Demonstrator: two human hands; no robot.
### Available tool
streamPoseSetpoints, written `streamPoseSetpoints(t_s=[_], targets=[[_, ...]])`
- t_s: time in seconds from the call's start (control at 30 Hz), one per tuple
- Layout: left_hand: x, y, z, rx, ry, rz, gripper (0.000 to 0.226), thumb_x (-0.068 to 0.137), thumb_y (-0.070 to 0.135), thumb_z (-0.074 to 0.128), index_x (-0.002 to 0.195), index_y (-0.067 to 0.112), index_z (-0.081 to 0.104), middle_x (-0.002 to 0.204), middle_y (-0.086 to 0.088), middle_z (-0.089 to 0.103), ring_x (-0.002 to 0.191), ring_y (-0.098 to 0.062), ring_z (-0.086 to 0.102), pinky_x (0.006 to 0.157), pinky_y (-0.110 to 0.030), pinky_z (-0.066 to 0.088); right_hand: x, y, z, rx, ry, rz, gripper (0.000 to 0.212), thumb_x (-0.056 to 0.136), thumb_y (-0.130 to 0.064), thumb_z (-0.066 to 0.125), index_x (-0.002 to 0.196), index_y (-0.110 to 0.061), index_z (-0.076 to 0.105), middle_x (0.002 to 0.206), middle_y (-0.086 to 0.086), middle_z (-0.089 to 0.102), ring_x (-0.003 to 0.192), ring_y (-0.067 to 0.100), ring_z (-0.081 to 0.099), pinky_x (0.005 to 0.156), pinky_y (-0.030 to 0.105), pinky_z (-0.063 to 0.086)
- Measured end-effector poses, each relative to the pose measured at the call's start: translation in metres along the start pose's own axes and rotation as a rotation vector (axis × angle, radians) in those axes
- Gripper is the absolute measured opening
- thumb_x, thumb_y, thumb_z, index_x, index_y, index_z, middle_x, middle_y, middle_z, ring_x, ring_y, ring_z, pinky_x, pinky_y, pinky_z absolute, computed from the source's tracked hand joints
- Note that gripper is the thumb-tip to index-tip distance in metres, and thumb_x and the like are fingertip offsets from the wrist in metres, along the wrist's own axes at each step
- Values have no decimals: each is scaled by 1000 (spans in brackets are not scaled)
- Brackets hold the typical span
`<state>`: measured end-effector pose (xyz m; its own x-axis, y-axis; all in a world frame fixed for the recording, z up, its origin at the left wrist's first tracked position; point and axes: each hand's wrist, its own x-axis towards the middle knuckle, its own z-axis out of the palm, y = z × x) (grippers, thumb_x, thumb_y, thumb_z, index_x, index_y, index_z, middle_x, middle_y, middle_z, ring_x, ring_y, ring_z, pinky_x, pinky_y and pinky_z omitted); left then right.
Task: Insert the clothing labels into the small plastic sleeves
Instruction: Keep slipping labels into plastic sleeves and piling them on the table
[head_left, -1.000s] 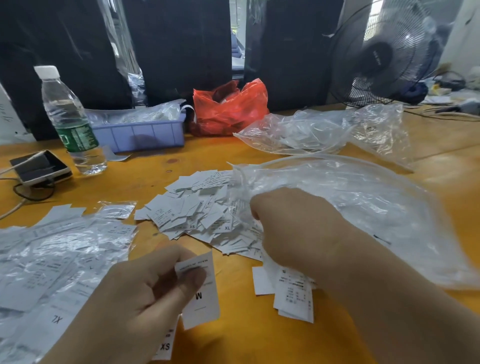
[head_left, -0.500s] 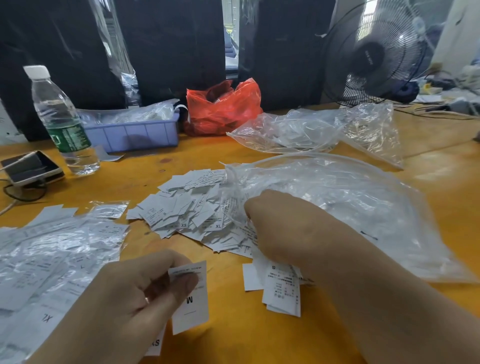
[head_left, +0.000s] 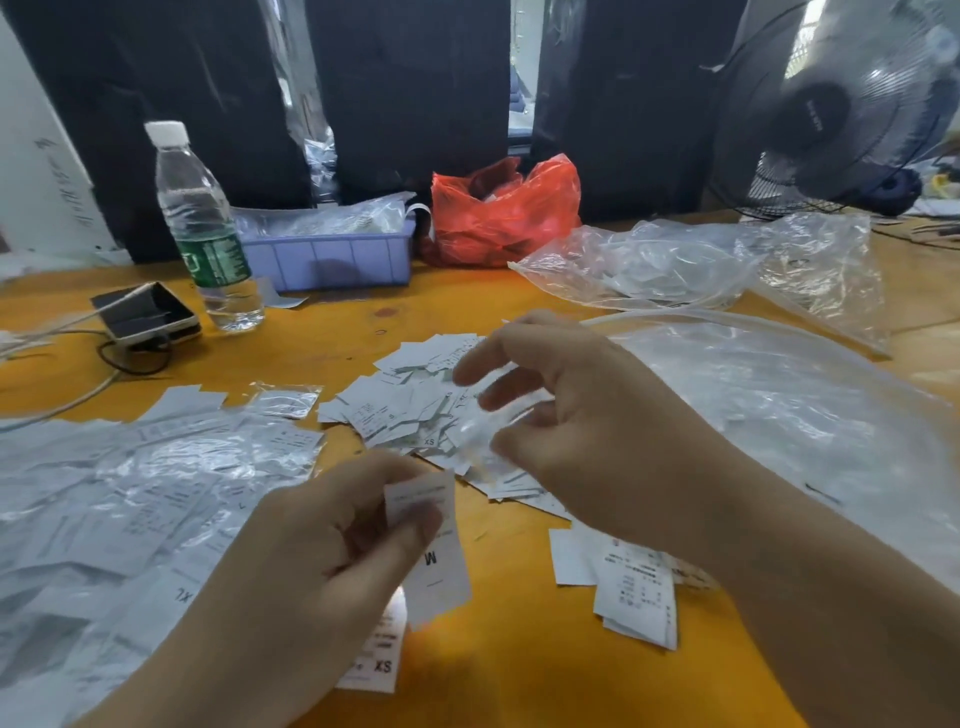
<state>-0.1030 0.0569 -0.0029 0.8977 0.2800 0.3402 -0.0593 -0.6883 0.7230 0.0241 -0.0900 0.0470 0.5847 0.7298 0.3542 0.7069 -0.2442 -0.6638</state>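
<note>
The right hand (head_left: 582, 415) has been lifted off the pile, a clear sleeve (head_left: 485, 423) pinched. The M label (head_left: 434, 551), upright, is gripped in the left hand (head_left: 322, 561), just below the sleeve.

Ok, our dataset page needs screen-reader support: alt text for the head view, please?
Left hand pinches an M-size clothing label while the right hand holds a small clear plastic sleeve above a pile of loose labels on a yellow table.

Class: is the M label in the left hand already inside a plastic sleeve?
Not yet: the M label is bare paper pinched by the left hand.
</note>
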Motion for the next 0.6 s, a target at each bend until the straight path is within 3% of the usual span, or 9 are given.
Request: streamPoseSetpoints(t_s=[0.07,0.2,0.33,0.4,0.5,0.6], targets=[[2,-8,-2,-17,31,-42,22,86,51,59,107,54,54,72,5,72,61,-21,66,56,-40,53,-2,-3,6,268,-79,29,39,80,3,68,98,-31,68,102,-13,63,96,-2,64,73,34,60],[2,-13,-8,-32,34,-90,44,92,30,58,112,67,43,71,7,70,62,-15,64,57,-29,51,-2,-4,13,524,-161,73,34,69,-5,75,93,-29,71,96,-7,70,98,10,68,79,47,60],[2,-12,-12,-75,5,-58,23,86,29,48,83,38,69,63,6,62,57,-5,57,53,-18,44,-2,-3,18,649,-196,102,34,62,-7,76,86,-30,73,98,2,72,99,18,70,85,50,57],[3,-10,-14,-212,-20,-86,27,85,35,45,82,29,71,65,4,63,58,-3,56,54,-20,45,-1,-3,21,716,-221,124,34,60,-2,75,85,-26,73,95,7,73,97,20,70,82,42,59],[6,-14,-16,-406,-16,-128,51,83,63,38,84,27,74,76,-4,69,67,-15,63,60,-27,50,-1,-1,27,762,-237,170,36,59,0,74,85,-24,73,91,14,74,96,24,71,81,39,58],[6,-14,-17,-372,-24,-134,63,72,79,38,85,27,72,74,-4,68,67,-16,63,61,-33,50,-1,1,32,771,-236,200,38,58,2,73,86,-24,73,92,17,74,96,26,71,82,41,59]])
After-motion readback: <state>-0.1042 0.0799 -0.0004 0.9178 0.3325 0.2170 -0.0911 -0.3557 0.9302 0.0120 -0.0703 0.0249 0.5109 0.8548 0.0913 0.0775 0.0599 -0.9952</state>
